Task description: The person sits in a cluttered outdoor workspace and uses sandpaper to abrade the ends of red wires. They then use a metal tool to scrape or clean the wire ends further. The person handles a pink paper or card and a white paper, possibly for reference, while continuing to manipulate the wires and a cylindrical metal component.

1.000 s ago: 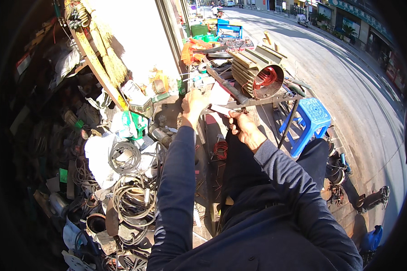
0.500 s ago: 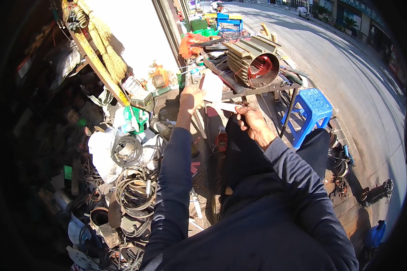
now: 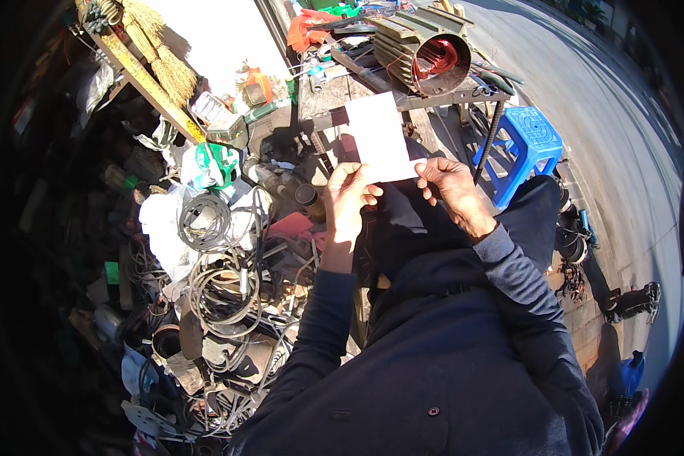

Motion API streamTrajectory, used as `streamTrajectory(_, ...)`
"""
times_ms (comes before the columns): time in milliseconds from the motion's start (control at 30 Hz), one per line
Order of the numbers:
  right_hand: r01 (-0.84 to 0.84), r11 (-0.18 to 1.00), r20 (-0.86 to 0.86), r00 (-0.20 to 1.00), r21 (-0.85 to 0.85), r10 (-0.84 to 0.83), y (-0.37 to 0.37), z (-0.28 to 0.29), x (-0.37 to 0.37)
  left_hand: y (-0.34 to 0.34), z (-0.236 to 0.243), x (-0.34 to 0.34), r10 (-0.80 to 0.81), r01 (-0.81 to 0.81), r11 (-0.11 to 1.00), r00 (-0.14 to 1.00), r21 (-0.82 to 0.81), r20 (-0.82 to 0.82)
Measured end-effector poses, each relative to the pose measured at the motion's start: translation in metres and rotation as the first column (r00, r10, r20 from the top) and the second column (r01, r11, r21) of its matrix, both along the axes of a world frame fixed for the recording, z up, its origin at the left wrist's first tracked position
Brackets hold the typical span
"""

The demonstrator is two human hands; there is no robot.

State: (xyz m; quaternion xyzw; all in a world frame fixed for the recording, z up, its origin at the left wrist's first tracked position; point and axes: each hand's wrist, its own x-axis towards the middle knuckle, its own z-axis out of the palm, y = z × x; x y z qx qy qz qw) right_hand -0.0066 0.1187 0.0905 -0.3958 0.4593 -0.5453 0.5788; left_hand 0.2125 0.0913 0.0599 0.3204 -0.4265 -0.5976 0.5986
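A bright white sheet (image 3: 378, 131), like paper or thin card, is held up in front of me. My left hand (image 3: 349, 199) pinches its lower left corner between thumb and fingers. A narrow white strip (image 3: 404, 172) lies along the sheet's lower edge and sticks out to the right. The strip's right end is pinched by my right hand (image 3: 454, 190). Whether strip and sheet are one piece I cannot tell; glare washes out the surface.
Beyond the sheet stands a wooden workbench (image 3: 323, 102) with a finned motor housing (image 3: 395, 57), red wire inside. A blue plastic stool (image 3: 530, 129) is at the right. Coiled cables (image 3: 224, 292) and scrap heap up on the left, near brooms (image 3: 156, 57).
The sheet has come nearer and now shows broadly, with the strip along its lower edge. My left hand has moved closer and lower. The view has tilted down.
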Motion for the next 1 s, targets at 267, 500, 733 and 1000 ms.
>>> streamTrajectory(267,-0.017,1.000,-0.063,0.998,-0.022,0.015,0.018,-0.013,-0.003,0.019,-0.021,-0.019,-0.138,0.162,0.983,0.959,0.082,-0.246)
streamTrajectory(500,-0.064,0.998,-0.144,0.988,-0.026,0.059,0.020,-0.017,-0.008,0.016,-0.024,-0.006,-0.194,0.195,0.981,0.978,0.008,-0.082)
streamTrajectory(733,-0.085,0.996,-0.193,0.978,-0.007,0.082,0.023,-0.016,-0.011,0.015,-0.021,-0.003,-0.188,0.189,0.982,0.981,-0.020,0.037)
streamTrajectory(1000,-0.087,0.996,-0.174,0.981,0.009,0.088,0.024,-0.017,-0.013,0.014,-0.026,-0.001,-0.217,0.219,0.975,0.974,-0.035,0.069)
